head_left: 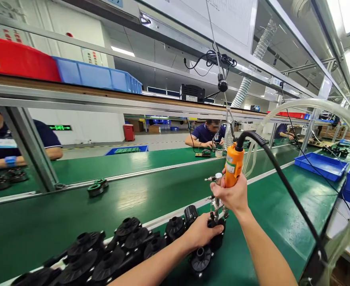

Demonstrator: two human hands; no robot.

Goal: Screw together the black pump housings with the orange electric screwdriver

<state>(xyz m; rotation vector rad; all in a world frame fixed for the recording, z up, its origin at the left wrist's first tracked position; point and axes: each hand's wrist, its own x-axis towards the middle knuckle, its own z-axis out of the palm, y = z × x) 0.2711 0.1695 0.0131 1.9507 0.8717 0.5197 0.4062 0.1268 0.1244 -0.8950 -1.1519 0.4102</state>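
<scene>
My right hand is wrapped around an orange electric screwdriver, which stands nearly upright with its metal bit end pointing down. Below it, my left hand grips a black pump housing on the green bench. The screwdriver's tip end meets the top of this housing; the exact contact point is hidden by metal fittings and my fingers. Another black round housing with a central spout lies just in front of my left hand. Several more black housings are crowded together to the left.
A thick black cable and clear hoses arch on the right. Blue trays stand at the right side. Two green-black ring parts lie on the belt. A metal post rises at left. Co-workers sit across the line.
</scene>
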